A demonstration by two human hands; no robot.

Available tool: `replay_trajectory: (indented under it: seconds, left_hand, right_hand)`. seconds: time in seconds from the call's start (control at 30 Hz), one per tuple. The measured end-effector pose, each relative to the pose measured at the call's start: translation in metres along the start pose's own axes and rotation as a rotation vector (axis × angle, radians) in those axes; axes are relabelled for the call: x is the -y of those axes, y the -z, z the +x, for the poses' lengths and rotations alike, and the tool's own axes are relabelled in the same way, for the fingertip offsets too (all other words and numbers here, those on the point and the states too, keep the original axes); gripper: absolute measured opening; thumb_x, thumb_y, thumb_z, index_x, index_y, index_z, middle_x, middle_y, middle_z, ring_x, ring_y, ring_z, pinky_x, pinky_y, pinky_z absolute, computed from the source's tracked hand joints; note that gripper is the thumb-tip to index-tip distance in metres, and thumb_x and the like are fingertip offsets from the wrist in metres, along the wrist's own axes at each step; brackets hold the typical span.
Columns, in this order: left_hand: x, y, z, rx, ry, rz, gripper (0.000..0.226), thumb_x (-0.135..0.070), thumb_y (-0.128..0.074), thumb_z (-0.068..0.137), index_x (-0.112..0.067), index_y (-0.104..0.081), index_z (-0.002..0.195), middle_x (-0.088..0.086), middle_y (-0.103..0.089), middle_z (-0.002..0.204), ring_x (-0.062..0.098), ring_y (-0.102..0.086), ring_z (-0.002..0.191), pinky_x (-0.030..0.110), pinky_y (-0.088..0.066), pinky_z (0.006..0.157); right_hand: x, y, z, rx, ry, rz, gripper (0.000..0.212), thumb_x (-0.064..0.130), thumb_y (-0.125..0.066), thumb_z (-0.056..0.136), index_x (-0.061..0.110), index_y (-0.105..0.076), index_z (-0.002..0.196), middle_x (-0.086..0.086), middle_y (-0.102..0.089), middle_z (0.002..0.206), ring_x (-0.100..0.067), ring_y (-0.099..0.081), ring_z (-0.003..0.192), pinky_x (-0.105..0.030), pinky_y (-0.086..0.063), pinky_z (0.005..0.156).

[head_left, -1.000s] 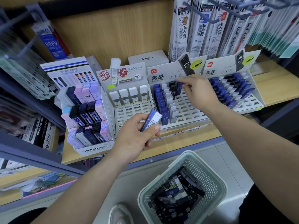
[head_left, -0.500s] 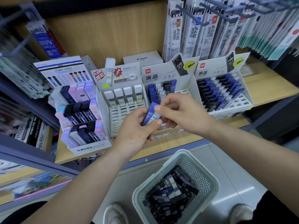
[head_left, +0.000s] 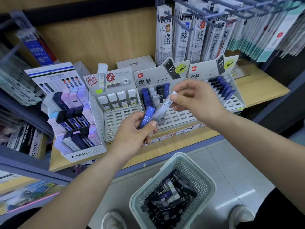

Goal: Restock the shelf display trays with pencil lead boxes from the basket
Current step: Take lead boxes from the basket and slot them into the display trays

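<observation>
My left hand (head_left: 132, 136) grips a blue HB 0.7 lead box (head_left: 146, 117) in front of the shelf. My right hand (head_left: 196, 100) pinches the top end of a white HB 0.7 lead box (head_left: 163, 109), whose lower end still lies against the blue one at my left thumb. Behind both hands stands the middle display tray (head_left: 178, 116) with a few blue, white and black boxes in its back rows. A second tray (head_left: 234, 103) to the right holds several blue and black boxes. The pale green basket (head_left: 204, 172) below on the floor holds several lead boxes.
A tray of white-capped lead tubes (head_left: 117, 113) and a MONO display box (head_left: 77, 129) stand to the left on the wooden shelf (head_left: 257, 90). Refill packs hang on hooks (head_left: 198, 30) above the trays. My shoes (head_left: 113, 220) flank the basket.
My right hand came back from the middle tray to my left hand, took hold of a white box there and is drawing it up and to the right. The view shifted slightly.
</observation>
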State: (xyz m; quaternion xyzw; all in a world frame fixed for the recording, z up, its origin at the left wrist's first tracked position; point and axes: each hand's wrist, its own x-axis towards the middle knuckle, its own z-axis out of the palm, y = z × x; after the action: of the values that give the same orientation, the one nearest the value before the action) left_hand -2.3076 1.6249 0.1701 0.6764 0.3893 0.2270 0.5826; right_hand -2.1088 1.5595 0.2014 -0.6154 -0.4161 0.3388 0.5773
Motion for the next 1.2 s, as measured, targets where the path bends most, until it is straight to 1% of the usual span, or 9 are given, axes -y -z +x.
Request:
replay_trajectory:
  seconds: [0.13, 0.3, 0.43, 0.53, 0.63, 0.8, 1.0, 1.1, 1.2]
  left_hand:
    - [0.004, 0.002, 0.005, -0.04, 0.059, 0.0, 0.014, -0.007, -0.055, 0.1, -0.019, -0.062, 0.099, 0.001, -0.073, 0.082, 0.013, -0.054, 0.049, 0.025, -0.042, 0.048]
    - [0.007, 0.008, 0.005, -0.073, 0.067, 0.012, 0.023, -0.003, -0.055, 0.098, -0.023, -0.066, 0.094, 0.005, -0.071, 0.092, 0.009, -0.061, 0.06, 0.021, -0.048, 0.056]
    - [0.01, 0.014, 0.003, -0.074, 0.061, 0.024, 0.026, -0.006, -0.057, 0.099, -0.03, -0.067, 0.096, -0.007, -0.073, 0.085, 0.006, -0.065, 0.065, 0.023, -0.052, 0.065]
    - [0.01, 0.016, 0.003, -0.07, 0.063, 0.026, 0.025, -0.007, -0.058, 0.099, -0.03, -0.068, 0.099, -0.008, -0.075, 0.086, 0.007, -0.066, 0.068, 0.025, -0.052, 0.067]
    - [0.009, 0.017, 0.002, -0.071, 0.071, 0.015, 0.023, -0.007, -0.058, 0.099, -0.028, -0.068, 0.101, -0.006, -0.076, 0.089, 0.008, -0.067, 0.069, 0.027, -0.052, 0.068]
    - [0.008, 0.019, 0.001, -0.072, 0.087, 0.019, 0.021, -0.009, -0.058, 0.099, -0.026, -0.067, 0.105, -0.009, -0.076, 0.09, 0.006, -0.068, 0.071, 0.028, -0.055, 0.072]
    - [0.007, 0.02, 0.0, -0.053, 0.099, 0.017, 0.023, -0.01, -0.057, 0.1, -0.032, -0.066, 0.102, -0.009, -0.076, 0.09, 0.006, -0.068, 0.072, 0.029, -0.056, 0.073]
    - [0.007, 0.021, -0.001, -0.051, 0.108, 0.013, 0.022, -0.012, -0.057, 0.101, -0.032, -0.065, 0.104, -0.009, -0.076, 0.091, 0.007, -0.068, 0.073, 0.031, -0.057, 0.074]
    - [0.007, 0.022, -0.001, -0.045, 0.112, 0.007, 0.021, -0.012, -0.056, 0.101, -0.031, -0.065, 0.106, -0.009, -0.076, 0.091, 0.009, -0.067, 0.074, 0.031, -0.058, 0.074]
  right_hand:
    - [0.005, 0.012, 0.01, -0.14, 0.097, -0.045, 0.013, 0.003, -0.069, 0.09, 0.015, -0.068, 0.096, -0.004, -0.07, 0.081, -0.02, -0.071, 0.074, -0.035, -0.062, 0.071]
    - [-0.015, 0.024, 0.029, -0.242, 0.156, -0.384, 0.017, 0.016, -0.072, 0.09, 0.032, -0.067, 0.089, 0.004, -0.071, 0.091, -0.015, -0.071, 0.075, -0.029, -0.059, 0.075]
    - [-0.032, 0.017, 0.046, -0.24, 0.169, -0.541, 0.011, 0.016, -0.071, 0.09, 0.026, -0.067, 0.091, 0.01, -0.068, 0.087, -0.002, -0.065, 0.07, -0.006, -0.047, 0.065]
    - [-0.044, 0.013, 0.055, -0.254, 0.161, -0.601, 0.006, 0.013, -0.069, 0.091, 0.018, -0.069, 0.093, 0.008, -0.066, 0.085, 0.0, -0.063, 0.068, -0.001, -0.04, 0.062]
    - [-0.052, 0.013, 0.061, -0.259, 0.149, -0.633, 0.006, 0.011, -0.068, 0.091, 0.016, -0.069, 0.095, 0.006, -0.067, 0.086, -0.011, -0.067, 0.074, -0.002, -0.041, 0.065]
    - [-0.053, 0.017, 0.068, -0.3, 0.193, -0.667, 0.008, 0.008, -0.066, 0.092, 0.013, -0.069, 0.097, 0.001, -0.069, 0.092, -0.015, -0.068, 0.081, -0.018, -0.05, 0.077]
    - [-0.063, 0.021, 0.074, -0.28, 0.168, -0.695, 0.009, 0.006, -0.068, 0.091, 0.013, -0.07, 0.096, -0.002, -0.07, 0.091, -0.015, -0.068, 0.083, -0.004, -0.042, 0.073]
    - [-0.062, 0.022, 0.076, -0.237, 0.192, -0.719, 0.012, 0.006, -0.066, 0.091, 0.014, -0.072, 0.098, 0.001, -0.069, 0.092, -0.015, -0.067, 0.084, -0.016, -0.05, 0.083]
    - [-0.062, 0.023, 0.078, -0.221, 0.205, -0.763, 0.015, 0.008, -0.063, 0.094, 0.014, -0.074, 0.103, 0.001, -0.07, 0.096, -0.016, -0.065, 0.089, -0.024, -0.05, 0.09]
